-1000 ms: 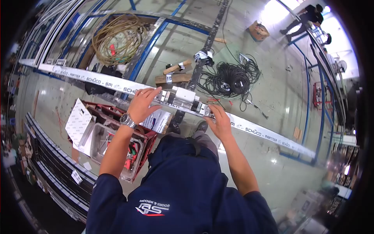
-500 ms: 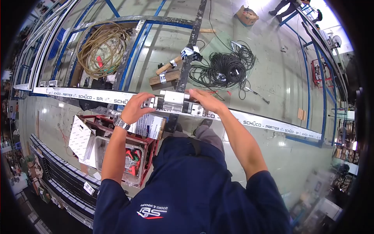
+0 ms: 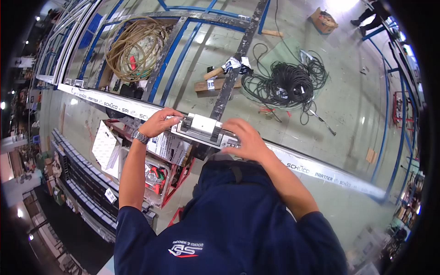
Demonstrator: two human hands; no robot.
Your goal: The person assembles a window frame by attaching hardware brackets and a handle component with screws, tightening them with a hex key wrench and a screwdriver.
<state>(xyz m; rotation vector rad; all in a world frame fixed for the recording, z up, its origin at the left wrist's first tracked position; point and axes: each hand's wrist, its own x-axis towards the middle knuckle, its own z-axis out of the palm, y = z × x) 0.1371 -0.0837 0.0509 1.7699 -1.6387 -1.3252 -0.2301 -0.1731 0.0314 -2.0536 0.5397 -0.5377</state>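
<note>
A silver and black metal fixture (image 3: 203, 123) with a pale block on top sits on a long aluminium profile (image 3: 316, 171) wrapped in printed white film. My left hand (image 3: 157, 123), wearing a metal watch (image 3: 140, 136), pinches the fixture's left end between thumb and fingers. At the other end, my right hand (image 3: 247, 141) has its fingers apart, the thumb low on the near side and the fingertips by the far side. Slight blur hides whether those fingertips touch the fixture.
A paint-spotted bar (image 3: 236, 59) crosses beneath the profile. Beyond lie a black cable coil (image 3: 293, 82), wood offcuts (image 3: 217, 84) and a tan hose coil (image 3: 137, 50). Below left stands a red-framed trolley (image 3: 181, 176) with a tool bin (image 3: 156, 178). Another person's legs (image 3: 371, 20) show far right.
The view has tilted, so the profile slopes more steeply down to the right. My right hand's fingers have spread, its thumb now visible on the near side. My left hand stays at the fixture's left end.
</note>
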